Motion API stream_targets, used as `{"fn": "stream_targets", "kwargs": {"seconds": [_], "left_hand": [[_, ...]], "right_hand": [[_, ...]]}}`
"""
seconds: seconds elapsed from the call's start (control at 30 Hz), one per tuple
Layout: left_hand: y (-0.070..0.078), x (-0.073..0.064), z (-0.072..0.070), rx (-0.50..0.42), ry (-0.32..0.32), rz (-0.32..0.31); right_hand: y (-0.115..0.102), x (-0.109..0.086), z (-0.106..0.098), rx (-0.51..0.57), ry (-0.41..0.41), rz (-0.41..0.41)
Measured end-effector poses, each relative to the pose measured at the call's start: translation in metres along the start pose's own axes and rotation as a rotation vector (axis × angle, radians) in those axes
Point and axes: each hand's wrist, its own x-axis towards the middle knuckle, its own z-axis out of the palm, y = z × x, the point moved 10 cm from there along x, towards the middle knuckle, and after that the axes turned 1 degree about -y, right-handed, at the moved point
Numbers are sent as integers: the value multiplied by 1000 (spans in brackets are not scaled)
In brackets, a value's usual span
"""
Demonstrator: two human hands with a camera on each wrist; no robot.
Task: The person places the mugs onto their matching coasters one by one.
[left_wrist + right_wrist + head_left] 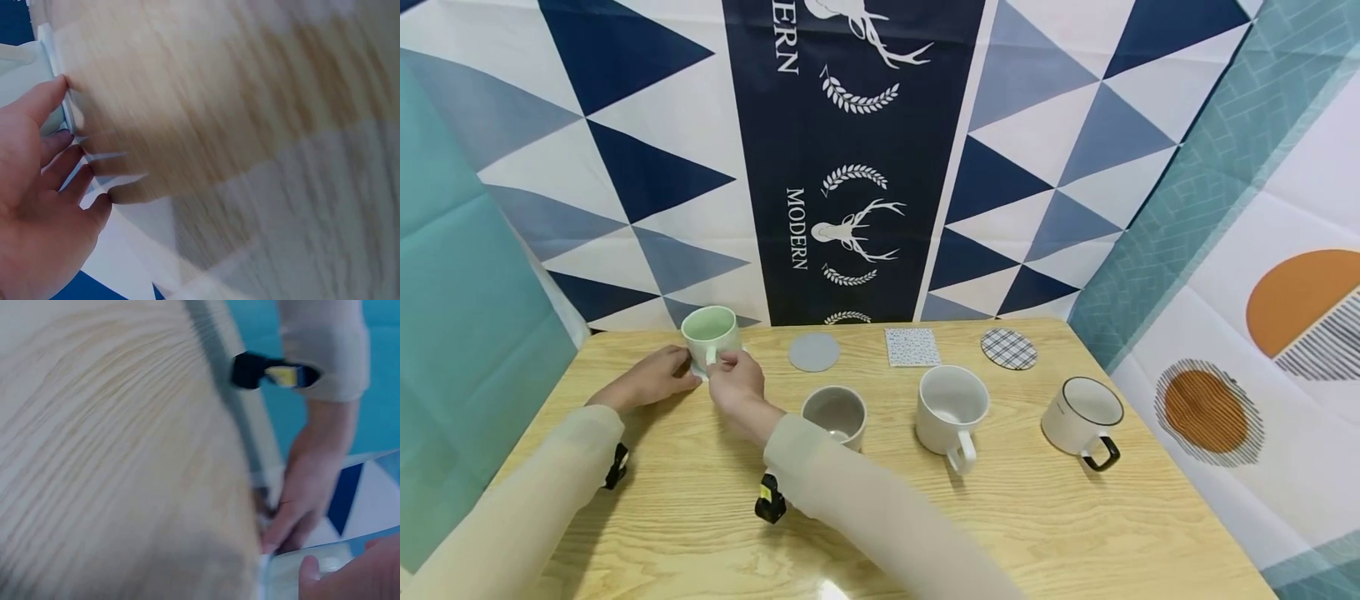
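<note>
A pale green mug [710,329] is at the far left of the table, over a pale coaster [701,374] that is mostly hidden beneath it. My right hand [739,385] pinches the mug's handle from the front right. On the mug's left side, my left hand [655,379] touches the tabletop, fingertips at the pale edge under the mug. The left wrist view has the left hand [47,181] with its fingers spread loosely along that edge. Only part of the right hand [356,575] enters the right wrist view, beside the mug [294,572].
A grey round coaster [814,352], a speckled square coaster [913,347] and a plaid round coaster [1008,348] line the back. Before them stand a greyish mug [835,408], partly behind my right sleeve, a white mug [947,408] and a black-rimmed mug [1078,417]. Patterned cloth walls surround the table.
</note>
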Motion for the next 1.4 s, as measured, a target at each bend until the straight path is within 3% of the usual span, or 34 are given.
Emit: {"fn": "stream_targets", "kwargs": {"seconds": [0.17,0.33,0.5,0.7,0.83,1.1,1.27,1.4], "left_hand": [[3,-6,-2,-49,5,28],[3,-17,-13,-101,2,-40],[5,-28,-28,-102,38,-68],[15,-40,-47,-89,111,-55],[32,-45,-59,-75,164,-20],[79,-53,-71,-48,252,65],[108,-51,-68,-50,280,127],[127,-44,-58,-77,260,154]], "right_hand": [[-23,-11,-11,164,-113,-7],[-49,-13,-42,306,-260,-65],[-68,-21,-89,291,-347,-130],[-70,-32,-135,213,-436,-171],[-67,-39,-162,170,-445,-201],[-56,-45,-213,114,-373,-218],[-49,-49,-232,123,-394,-221],[-40,-55,-244,113,-413,-203]]}}
